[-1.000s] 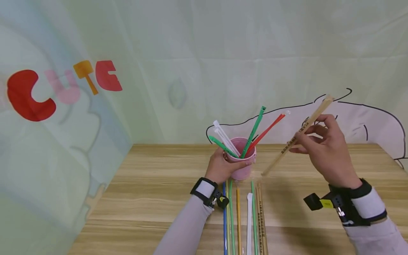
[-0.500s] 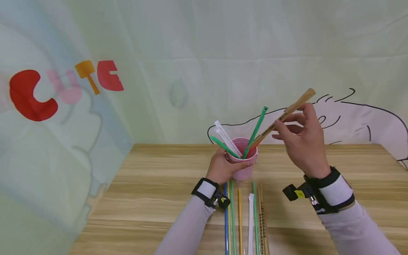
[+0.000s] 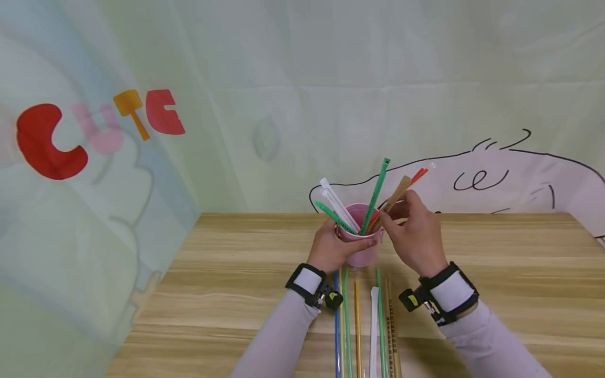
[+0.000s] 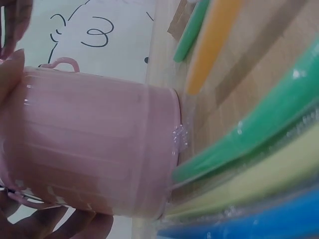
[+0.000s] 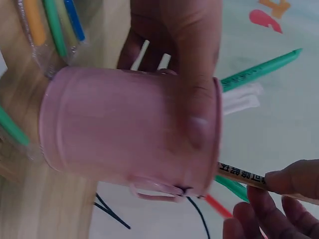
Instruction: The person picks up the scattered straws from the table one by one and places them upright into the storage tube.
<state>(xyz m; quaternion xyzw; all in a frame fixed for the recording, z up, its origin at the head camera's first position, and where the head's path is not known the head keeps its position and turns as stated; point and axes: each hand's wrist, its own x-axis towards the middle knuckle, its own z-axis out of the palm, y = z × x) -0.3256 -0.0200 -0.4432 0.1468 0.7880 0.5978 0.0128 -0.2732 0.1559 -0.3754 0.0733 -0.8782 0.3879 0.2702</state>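
Observation:
My left hand (image 3: 328,247) grips a small pink bucket (image 3: 363,257) near its rim, thumb across the front. In the right wrist view its thumb lies along the bucket wall (image 5: 124,124). A brown paper-wrapped straw (image 3: 401,187) is pinched between thumb and fingers of my right hand (image 3: 417,236), at the bucket's right side. The straw's lower end is inside the bucket, hidden by the wall. Also leaning in the bucket are white wrapped straws (image 3: 338,206), two green straws, one tall (image 3: 376,194) and one low (image 3: 331,212), and red straws (image 3: 419,175).
Several wrapped straws lie in a row on the wooden table (image 3: 236,283) before the bucket: a blue straw (image 3: 337,331), an orange straw (image 3: 357,320), a white straw (image 3: 374,320) and brown straws (image 3: 391,331) among them. A printed cloth (image 3: 264,63) hangs behind the table.
My right hand has moved left and down with the brown straw, from beside the bucket into its mouth. My left hand has kept its hold on the bucket.

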